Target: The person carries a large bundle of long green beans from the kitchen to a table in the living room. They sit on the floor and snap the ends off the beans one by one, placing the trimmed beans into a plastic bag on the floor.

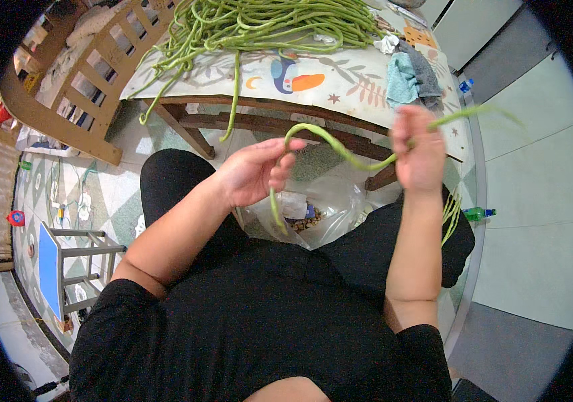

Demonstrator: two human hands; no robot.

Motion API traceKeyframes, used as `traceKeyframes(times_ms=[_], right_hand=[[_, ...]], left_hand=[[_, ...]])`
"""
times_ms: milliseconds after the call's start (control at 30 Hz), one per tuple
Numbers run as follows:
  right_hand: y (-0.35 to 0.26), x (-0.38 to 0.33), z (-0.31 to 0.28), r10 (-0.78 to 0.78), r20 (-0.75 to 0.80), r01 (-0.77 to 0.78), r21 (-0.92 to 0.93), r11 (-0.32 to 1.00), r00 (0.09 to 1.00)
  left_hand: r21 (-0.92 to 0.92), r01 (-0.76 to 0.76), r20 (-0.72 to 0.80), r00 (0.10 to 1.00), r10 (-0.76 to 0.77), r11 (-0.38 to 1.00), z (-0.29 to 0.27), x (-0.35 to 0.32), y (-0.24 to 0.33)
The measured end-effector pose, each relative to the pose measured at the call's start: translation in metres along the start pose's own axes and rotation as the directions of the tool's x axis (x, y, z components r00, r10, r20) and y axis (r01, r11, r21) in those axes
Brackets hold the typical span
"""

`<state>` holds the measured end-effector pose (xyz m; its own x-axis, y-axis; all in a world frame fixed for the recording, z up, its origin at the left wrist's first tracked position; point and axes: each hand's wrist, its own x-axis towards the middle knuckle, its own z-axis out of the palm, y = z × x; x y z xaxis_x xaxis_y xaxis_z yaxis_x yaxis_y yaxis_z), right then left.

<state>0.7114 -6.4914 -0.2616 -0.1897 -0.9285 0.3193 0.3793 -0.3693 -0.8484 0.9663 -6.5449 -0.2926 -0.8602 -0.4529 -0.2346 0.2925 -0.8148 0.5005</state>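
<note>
A long green bean (340,149) runs in a wavy line between my two hands, over my lap. My left hand (256,171) has its fingers closed round one part of it, and a short end hangs below. My right hand (420,151), a little blurred, grips it farther along; the other end sticks out to the right, smeared by motion. Beyond my hands, a big heap of long green beans (266,23) lies on a table (213,77) with a printed cover. Several beans droop over its near edge.
A clear plastic bag (333,214) with scraps inside sits between my knees. More beans (452,214) show beside my right leg. Blue and grey cloths (404,77) lie on the table's right. A blue-topped stool (50,268) lies left; a green bottle (479,214) is at right.
</note>
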Motion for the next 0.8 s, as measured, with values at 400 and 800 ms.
traceKeyframes(times_ms=[400,800], right_hand=[[0.056,-0.017,0.062,0.432,0.042,-0.395,-0.333,0.856,0.901],[0.035,-0.009,0.047,0.531,0.103,-0.532,-0.019,0.847,0.841]], left_hand=[[0.091,-0.289,-0.082,0.951,0.297,0.953,0.022,0.037,0.000],[0.576,-0.377,-0.049,0.870,0.491,0.725,0.017,0.015,0.004]])
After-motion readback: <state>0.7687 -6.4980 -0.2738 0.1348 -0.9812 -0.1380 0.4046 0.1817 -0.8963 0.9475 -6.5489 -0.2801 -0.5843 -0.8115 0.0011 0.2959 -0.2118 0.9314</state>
